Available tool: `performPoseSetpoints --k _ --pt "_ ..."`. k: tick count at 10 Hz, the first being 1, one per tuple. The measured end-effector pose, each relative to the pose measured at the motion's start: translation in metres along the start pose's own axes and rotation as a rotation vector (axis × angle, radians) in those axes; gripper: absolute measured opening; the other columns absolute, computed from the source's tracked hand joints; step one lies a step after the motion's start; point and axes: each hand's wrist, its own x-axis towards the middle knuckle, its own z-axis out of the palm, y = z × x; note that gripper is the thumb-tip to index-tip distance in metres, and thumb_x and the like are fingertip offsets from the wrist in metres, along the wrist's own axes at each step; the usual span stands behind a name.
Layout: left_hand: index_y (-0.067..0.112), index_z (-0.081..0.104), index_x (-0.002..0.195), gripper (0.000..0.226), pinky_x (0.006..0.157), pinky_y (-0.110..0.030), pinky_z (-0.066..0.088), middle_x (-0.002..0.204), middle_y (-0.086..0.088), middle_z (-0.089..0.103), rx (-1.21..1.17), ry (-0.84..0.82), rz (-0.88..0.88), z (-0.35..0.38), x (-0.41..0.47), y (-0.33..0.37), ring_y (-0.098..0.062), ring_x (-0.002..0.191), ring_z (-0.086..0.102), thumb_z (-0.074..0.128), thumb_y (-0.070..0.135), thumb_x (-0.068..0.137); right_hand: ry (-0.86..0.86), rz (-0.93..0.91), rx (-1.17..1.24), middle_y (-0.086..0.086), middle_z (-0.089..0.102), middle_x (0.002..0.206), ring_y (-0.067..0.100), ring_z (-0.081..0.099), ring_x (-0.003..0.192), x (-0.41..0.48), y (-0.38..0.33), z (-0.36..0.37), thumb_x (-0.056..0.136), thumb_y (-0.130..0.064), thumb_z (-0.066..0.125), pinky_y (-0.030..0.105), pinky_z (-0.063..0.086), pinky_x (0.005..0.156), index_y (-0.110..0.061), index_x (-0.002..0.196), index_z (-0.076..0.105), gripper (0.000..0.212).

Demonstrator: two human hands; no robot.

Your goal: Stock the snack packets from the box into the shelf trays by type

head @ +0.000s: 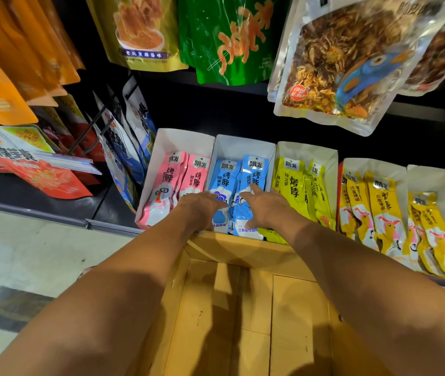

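Shelf (4, 188): five trays (243, 147), left hand (202, 207), right hand (264, 210)

shop: hanging snack bags (351, 63), shelf trays (245, 147) of packets.

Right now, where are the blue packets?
Head view, centre: blue packets in a white tray between pink packets and yellow packets, under the left hand and right hand.

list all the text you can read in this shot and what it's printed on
"哨发": top tag of the pink packets, blue packets and yellow packets.
"烤脖": down the front of those same packets.
"老北京麻酱味": purple band on the gold hanging bag.
Everything else, such as the red badge on the clear bag: too small or blurred to read.
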Motion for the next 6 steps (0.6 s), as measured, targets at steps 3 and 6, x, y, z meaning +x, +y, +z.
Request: performPoseSetpoints --k 3,6 --pt "0.035 0.034 0.157 0.074 0.118 -0.048 0.037 0.166 0.001 0.031 -0.096 -0.014 0.018 -0.003 -0.006 -0.002 -0.026 0.150 0.032 0.072 0.033 0.094 0.005 -0.006 0.001 0.006 0.007 0.167 0.031 0.034 0.146 -0.004 -0.002 -0.001 0.081 -0.055 0.074 0.044 0.036 0.114 -0.030 0.158 0.018 0.099" --pt "0.031 0.049 0.148 0.053 0.108 -0.043 0.046 0.152 0.002 0.049 -0.149 0.196 0.003 0.000 -0.022 -0.013 -0.022 0.138 0.044 0.064 0.031 0.097 0.094 0.002 0.008 0.004 0.027 0.160 0.031 0.033 0.142 -0.014 -0.002 -0.008 0.082 -0.061 0.069 0.047 0.036 0.111 -0.031 0.155 0.027 0.089"
